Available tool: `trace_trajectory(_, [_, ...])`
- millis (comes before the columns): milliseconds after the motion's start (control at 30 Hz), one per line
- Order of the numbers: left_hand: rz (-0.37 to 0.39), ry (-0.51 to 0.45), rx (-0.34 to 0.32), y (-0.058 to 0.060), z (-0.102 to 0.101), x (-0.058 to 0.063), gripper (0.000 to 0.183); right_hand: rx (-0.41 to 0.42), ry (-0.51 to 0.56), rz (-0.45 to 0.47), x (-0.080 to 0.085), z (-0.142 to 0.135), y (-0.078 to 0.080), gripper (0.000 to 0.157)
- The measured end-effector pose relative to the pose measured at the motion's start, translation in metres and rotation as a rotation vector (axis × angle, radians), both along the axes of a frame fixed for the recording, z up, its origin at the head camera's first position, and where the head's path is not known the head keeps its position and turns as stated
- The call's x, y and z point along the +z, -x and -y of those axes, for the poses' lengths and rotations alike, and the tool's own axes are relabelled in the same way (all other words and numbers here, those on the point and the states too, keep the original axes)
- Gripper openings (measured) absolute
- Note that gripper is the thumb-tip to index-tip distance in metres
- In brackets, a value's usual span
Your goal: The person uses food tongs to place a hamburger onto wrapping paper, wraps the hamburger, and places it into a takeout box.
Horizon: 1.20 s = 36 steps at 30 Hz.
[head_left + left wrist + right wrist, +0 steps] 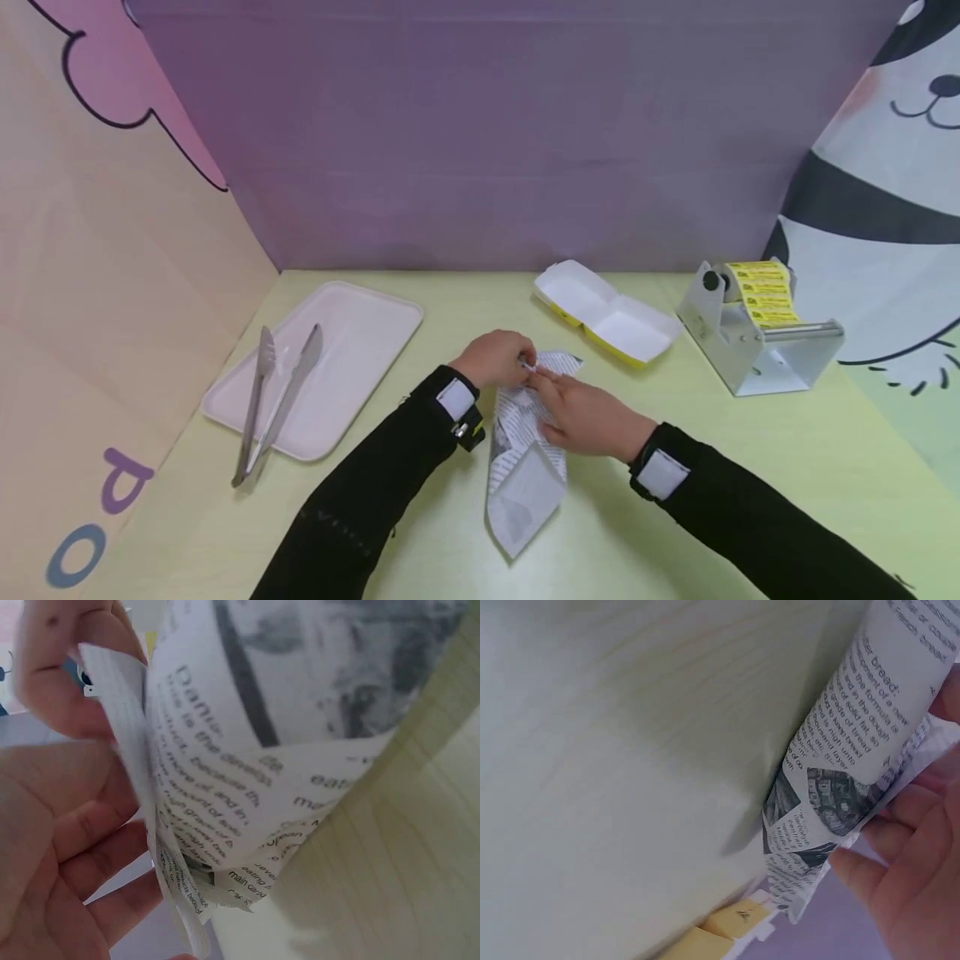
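Note:
A sheet of newsprint-patterned wrapping paper [528, 450] is rolled into a long, bulging bundle on the table; whatever lies inside is hidden. At its far end my left hand [495, 360] pinches the folded paper edge. My right hand [592, 414] grips the bundle's right side just beside the left hand, their fingertips nearly meeting. The left wrist view shows the left fingers [97, 855] against a raised flap of the paper [217, 765]. In the right wrist view, the right fingers [885, 840] hold the paper's loose edge. The near end of the bundle lies flat and pointed.
A white tray [360, 333] stands at the left, with metal tongs [262, 408] lying across its near edge. Behind the hands sits an opened yellow-and-white food box [637, 325]. A label dispenser [765, 358] holding a yellow roll stands at the right.

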<state>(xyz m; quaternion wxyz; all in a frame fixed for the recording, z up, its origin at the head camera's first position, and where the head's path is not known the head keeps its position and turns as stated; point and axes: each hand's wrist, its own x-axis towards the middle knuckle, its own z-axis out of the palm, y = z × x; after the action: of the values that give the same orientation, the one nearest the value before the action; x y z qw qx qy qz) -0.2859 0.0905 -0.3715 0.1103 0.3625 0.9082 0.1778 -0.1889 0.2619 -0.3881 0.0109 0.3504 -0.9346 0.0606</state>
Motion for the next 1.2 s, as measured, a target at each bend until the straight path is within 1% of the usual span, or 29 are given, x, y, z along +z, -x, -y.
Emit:
trace_trajectory(67, [0.011, 0.018, 0.008, -0.001, 0.000, 0.001, 0.020, -0.033, 0.119, 0.110, 0.001, -0.004, 0.003, 0.047])
trace_trajectory(133, [0.002, 0.036, 0.007, -0.003, -0.001, 0.003, 0.026, -0.070, 0.268, 0.194, 0.005, -0.009, 0.008, 0.031])
trace_trajectory(167, [-0.010, 0.044, 0.006, -0.004, -0.001, 0.003, 0.030, -0.099, 0.336, 0.214, 0.007, -0.012, 0.011, 0.025])
trace_trajectory(233, [-0.032, 0.059, 0.005, -0.006, -0.002, 0.003, 0.036, -0.174, 0.429, 0.166, 0.012, -0.017, 0.018, 0.018])
trace_trajectory(267, [-0.045, 0.065, 0.007, -0.008, -0.003, 0.003, 0.037, -0.232, 0.454, 0.128, 0.014, -0.020, 0.022, 0.017])
trace_trajectory(300, [-0.056, 0.068, 0.010, -0.009, -0.003, 0.002, 0.039, -0.305, 0.464, 0.098, 0.017, -0.022, 0.026, 0.018])
trace_trajectory(333, [-0.067, 0.068, 0.013, -0.010, -0.004, 0.001, 0.040, -0.391, 0.459, 0.092, 0.019, -0.024, 0.031, 0.018])
trace_trajectory(367, [-0.074, 0.068, 0.017, -0.010, -0.004, 0.001, 0.040, -0.467, 0.430, 0.090, 0.020, -0.026, 0.035, 0.020])
trace_trajectory(400, [-0.078, 0.067, 0.022, -0.011, -0.005, 0.000, 0.040, -0.536, 0.400, 0.114, 0.020, -0.029, 0.040, 0.023])
trace_trajectory(467, [-0.090, 0.064, 0.028, -0.012, -0.005, -0.001, 0.040, -0.639, 0.356, 0.233, 0.018, -0.032, 0.049, 0.031])
trace_trajectory(533, [-0.100, 0.068, 0.029, -0.011, -0.006, -0.003, 0.039, -0.714, 0.327, 0.350, 0.013, -0.034, 0.057, 0.038])
trace_trajectory(600, [-0.109, 0.077, 0.028, -0.011, -0.007, -0.004, 0.039, -0.770, 0.335, 0.420, 0.007, -0.034, 0.063, 0.042])
trace_trajectory(700, [-0.126, 0.100, 0.023, -0.011, -0.008, -0.004, 0.039, -0.812, 0.339, 0.449, 0.000, -0.034, 0.068, 0.044])
trace_trajectory(767, [-0.134, 0.111, 0.020, -0.011, -0.010, -0.004, 0.040, -0.808, 0.337, 0.468, -0.004, -0.035, 0.071, 0.046])
trace_trajectory(833, [-0.142, 0.119, 0.021, -0.012, -0.010, -0.004, 0.040, -0.798, 0.345, 0.508, -0.009, -0.038, 0.073, 0.049])
trace_trajectory(900, [-0.147, 0.120, 0.025, -0.013, -0.010, -0.003, 0.040, -0.789, 0.377, 0.553, -0.012, -0.040, 0.074, 0.049])
trace_trajectory(1000, [-0.158, 0.127, 0.034, -0.015, -0.010, -0.004, 0.039, -0.803, 0.485, 0.608, -0.016, -0.041, 0.075, 0.045])
trace_trajectory(1100, [-0.161, 0.152, 0.050, -0.018, -0.009, -0.003, 0.036, -0.843, 0.610, 0.645, -0.016, -0.040, 0.075, 0.039])
trace_trajectory(1200, [-0.154, 0.182, 0.072, -0.020, -0.008, -0.003, 0.036, -0.897, 0.698, 0.664, -0.015, -0.037, 0.074, 0.031])
